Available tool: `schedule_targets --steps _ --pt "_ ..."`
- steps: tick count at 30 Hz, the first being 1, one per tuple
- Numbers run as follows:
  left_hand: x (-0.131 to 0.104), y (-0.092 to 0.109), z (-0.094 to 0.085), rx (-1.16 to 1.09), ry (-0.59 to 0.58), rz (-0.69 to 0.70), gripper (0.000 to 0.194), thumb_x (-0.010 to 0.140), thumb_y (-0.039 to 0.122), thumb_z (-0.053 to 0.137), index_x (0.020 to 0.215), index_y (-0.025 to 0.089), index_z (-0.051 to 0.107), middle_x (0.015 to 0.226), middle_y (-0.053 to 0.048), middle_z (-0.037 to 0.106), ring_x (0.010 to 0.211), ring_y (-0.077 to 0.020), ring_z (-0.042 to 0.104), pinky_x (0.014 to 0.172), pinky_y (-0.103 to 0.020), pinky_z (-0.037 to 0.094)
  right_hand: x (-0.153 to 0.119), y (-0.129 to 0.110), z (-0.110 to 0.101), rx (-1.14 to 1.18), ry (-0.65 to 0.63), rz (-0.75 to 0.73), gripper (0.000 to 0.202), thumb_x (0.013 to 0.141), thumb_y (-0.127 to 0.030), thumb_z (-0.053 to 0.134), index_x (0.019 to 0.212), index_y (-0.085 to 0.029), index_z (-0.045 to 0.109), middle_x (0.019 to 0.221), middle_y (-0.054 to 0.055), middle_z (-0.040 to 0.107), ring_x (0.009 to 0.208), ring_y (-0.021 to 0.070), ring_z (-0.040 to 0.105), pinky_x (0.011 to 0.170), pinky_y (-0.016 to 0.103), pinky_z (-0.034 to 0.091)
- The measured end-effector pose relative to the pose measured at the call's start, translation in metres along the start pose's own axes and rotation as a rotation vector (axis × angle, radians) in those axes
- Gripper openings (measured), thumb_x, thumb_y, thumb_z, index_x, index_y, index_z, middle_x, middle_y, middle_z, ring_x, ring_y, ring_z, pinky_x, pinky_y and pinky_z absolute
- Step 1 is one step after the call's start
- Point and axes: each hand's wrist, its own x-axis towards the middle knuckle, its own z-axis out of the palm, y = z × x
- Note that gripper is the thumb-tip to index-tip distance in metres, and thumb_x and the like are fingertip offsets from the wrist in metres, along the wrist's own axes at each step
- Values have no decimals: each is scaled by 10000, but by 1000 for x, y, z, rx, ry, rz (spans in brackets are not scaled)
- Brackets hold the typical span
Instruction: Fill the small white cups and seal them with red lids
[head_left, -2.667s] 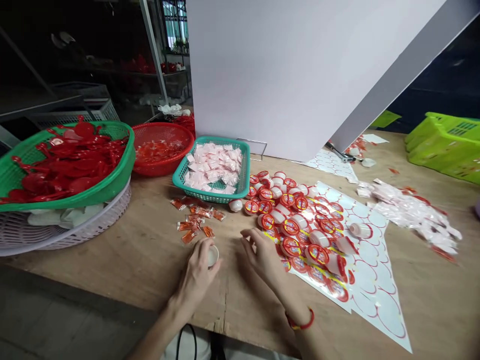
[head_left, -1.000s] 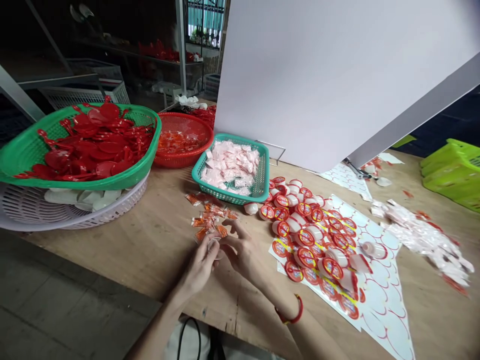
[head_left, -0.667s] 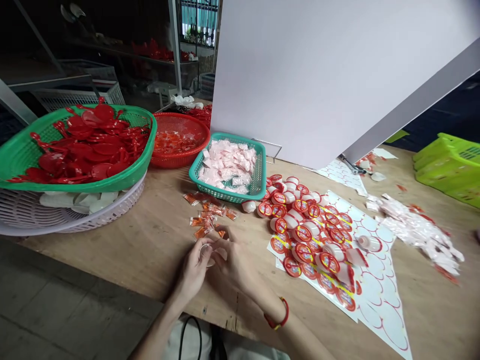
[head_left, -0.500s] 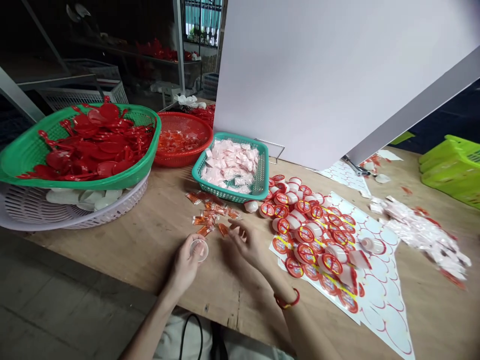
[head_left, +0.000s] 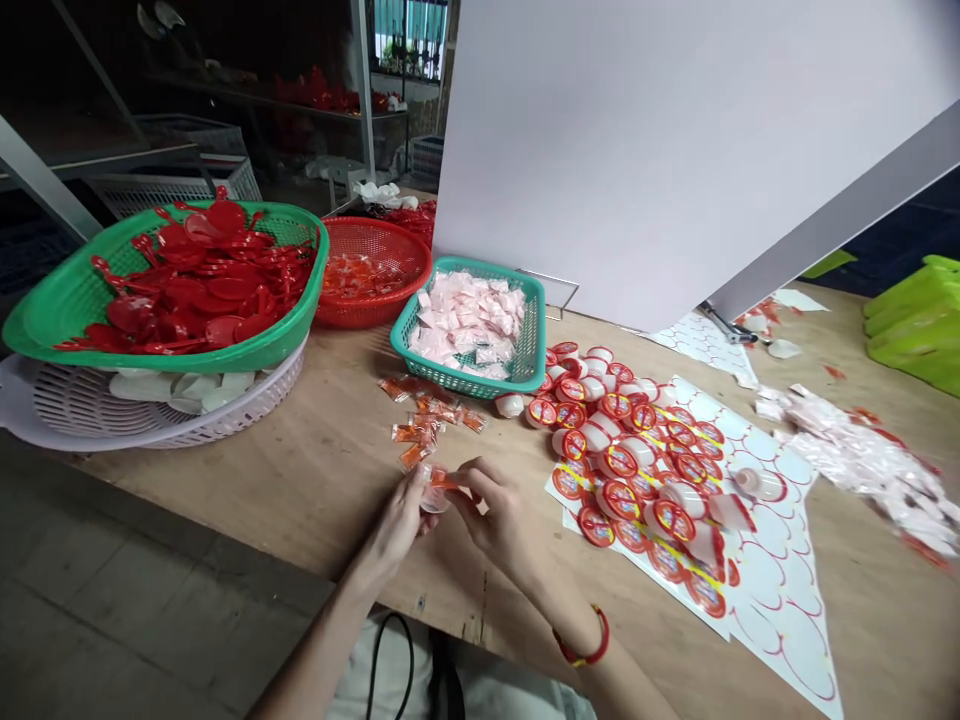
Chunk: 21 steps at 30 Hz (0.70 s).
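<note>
My left hand holds a small clear plastic cup above the near part of the wooden table. At the cup's mouth, my right hand pinches a small orange packet between thumb and fingers. Whether the packet is inside the cup or just over it, I cannot tell. Several more orange packets lie loose beyond my hands. To the right is a heap of small white cups with red printed lids, partly resting on sticker sheets.
Behind the loose packets stands a teal basket of pale pink packets. A red basket and a green basket of red spoons are at left, above a white basket. More pink packets and a lime crate lie right.
My right hand has picked up an orange packet from the table and brought it to the cup. My left hand has moved slightly right with the cup.
</note>
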Motion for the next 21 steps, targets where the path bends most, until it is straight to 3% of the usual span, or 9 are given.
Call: schedule_targets --steps 3,9,13,17,21 --pt "-2 1 6 -58 -92 -23 610 733 671 390 965 139 576 655 5 537 508 -90 400 479 -208 282 -8 -2 2 -113 -46 -23 175 837 -100 448 775 -166 597 756 47 573 620 122 520 553 218 409" --pt "-5 -4 15 23 -102 19 431 743 526 529 1004 187 579 928 -31 595 622 -105 464 533 -213 337 -17 0 -1 -469 -63 -100 207 809 -34 430 771 -149 597 713 63 573 640 170 463 560 279 376" --pt "-7 -2 21 34 -108 -28 413 710 503 573 970 182 562 818 -7 581 572 -85 451 517 -198 337 -25 -2 -16 -174 -81 -16 186 818 -62 442 847 -177 585 881 69 576 785 174 506 674 295 427" --pt "-6 -2 32 81 -132 36 406 698 503 577 921 165 554 664 23 540 492 -74 399 454 -192 300 -39 3 -22 204 80 317 188 838 -195 492 1026 -186 503 957 59 562 771 144 541 689 281 463" --pt "-9 -5 44 99 -146 -12 456 682 498 595 970 145 565 776 -30 606 550 -99 468 477 -206 351 -51 8 -16 343 67 509 256 825 -214 498 1079 -187 485 956 48 583 687 123 554 626 258 469"
